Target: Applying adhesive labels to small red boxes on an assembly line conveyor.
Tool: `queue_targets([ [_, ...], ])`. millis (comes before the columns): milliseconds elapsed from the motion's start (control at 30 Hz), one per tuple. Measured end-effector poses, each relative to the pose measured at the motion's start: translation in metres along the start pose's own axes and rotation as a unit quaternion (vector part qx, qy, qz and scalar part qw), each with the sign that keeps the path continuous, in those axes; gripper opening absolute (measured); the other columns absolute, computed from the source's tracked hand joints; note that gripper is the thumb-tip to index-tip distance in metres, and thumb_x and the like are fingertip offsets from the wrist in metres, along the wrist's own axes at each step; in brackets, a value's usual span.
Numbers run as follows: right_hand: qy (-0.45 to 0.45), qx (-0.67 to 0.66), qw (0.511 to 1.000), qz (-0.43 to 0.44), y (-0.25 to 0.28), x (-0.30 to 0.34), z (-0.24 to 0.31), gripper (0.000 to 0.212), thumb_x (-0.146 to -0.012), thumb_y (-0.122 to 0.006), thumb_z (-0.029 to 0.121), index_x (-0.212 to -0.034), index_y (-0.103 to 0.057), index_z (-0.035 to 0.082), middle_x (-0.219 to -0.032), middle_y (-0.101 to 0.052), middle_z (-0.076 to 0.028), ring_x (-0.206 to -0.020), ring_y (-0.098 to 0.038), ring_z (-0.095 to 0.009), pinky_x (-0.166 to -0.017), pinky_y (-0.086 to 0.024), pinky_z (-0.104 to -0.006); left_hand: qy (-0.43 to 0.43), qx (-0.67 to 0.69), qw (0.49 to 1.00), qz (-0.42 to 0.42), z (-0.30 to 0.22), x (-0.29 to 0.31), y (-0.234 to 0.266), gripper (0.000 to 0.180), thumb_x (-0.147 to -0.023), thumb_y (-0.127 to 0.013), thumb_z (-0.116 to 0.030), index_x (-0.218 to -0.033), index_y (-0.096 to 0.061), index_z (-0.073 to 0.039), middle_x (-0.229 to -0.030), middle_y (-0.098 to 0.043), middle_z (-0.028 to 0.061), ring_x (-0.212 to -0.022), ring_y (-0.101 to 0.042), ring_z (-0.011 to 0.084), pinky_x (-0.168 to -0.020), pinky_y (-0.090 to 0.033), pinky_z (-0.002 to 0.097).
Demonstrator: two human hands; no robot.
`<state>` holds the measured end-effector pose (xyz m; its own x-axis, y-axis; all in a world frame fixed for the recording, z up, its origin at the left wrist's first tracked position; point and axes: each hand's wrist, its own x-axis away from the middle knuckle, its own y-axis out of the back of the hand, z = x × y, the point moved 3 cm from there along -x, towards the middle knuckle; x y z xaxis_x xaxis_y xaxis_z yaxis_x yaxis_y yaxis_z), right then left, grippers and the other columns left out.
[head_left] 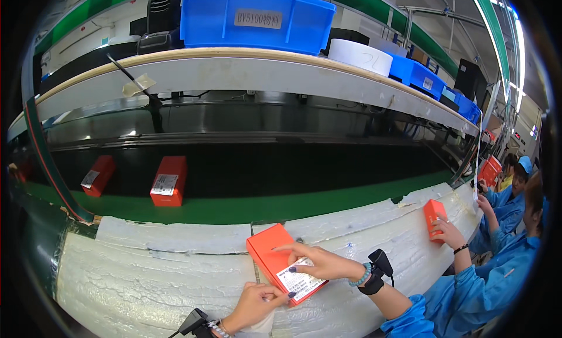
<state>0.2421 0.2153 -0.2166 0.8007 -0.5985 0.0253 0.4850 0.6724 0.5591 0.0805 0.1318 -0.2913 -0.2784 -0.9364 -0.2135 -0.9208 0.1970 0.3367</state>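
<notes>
An orange-red box (266, 248) lies at a slant on the white-covered bench in front of me. A white printed label (301, 286) covers the near part of its top. My left hand (260, 303) is closed at the box's near left edge, its fingertips pinched together at the label's corner. Over the label reaches my right hand (322, 263), with thumb and index finger apart and the fingertips at the box's top. Its other fingers are partly hidden. Both wrists wear beads and a strap with a small black device.
Beyond the bench runs a green conveyor belt (246, 204) carrying two labelled orange boxes (170, 180). A shelf (257, 69) above holds a blue bin (257, 19). At right, co-workers in blue sit along the bench; one hand (449, 232) holds another orange box (434, 218).
</notes>
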Motion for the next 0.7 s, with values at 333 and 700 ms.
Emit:
queue_targets([
  [333,-0.017,0.022,1.000,0.000,-0.002,-0.003,0.000,0.052,-0.086,-0.053,0.001,-0.136,-0.042,0.010,-0.086,-0.056,-0.007,-0.086,-0.056,-0.019,-0.083,-0.044,-0.0333,0.062,0.039,0.997,0.013,-0.004,-0.002,0.001,0.016,-0.079,-0.071,-0.021,-0.073,-0.072,-0.007,-0.045,-0.037,-0.0012,-0.042,-0.034,0.0081,-0.049,-0.033,0.0238],
  [700,0.055,0.411,0.909,-0.052,-0.043,-0.004,0.022,0.042,-0.083,-0.052,0.008,-0.125,-0.051,0.009,-0.119,-0.054,-0.011,-0.115,-0.047,-0.031,-0.098,-0.035,-0.0475,0.052,0.044,0.997,0.028,0.018,0.002,0.000,0.018,-0.084,-0.066,-0.023,-0.076,-0.072,-0.007,-0.045,-0.038,-0.0015,-0.041,-0.034,0.0079,-0.048,-0.032,0.0239],
])
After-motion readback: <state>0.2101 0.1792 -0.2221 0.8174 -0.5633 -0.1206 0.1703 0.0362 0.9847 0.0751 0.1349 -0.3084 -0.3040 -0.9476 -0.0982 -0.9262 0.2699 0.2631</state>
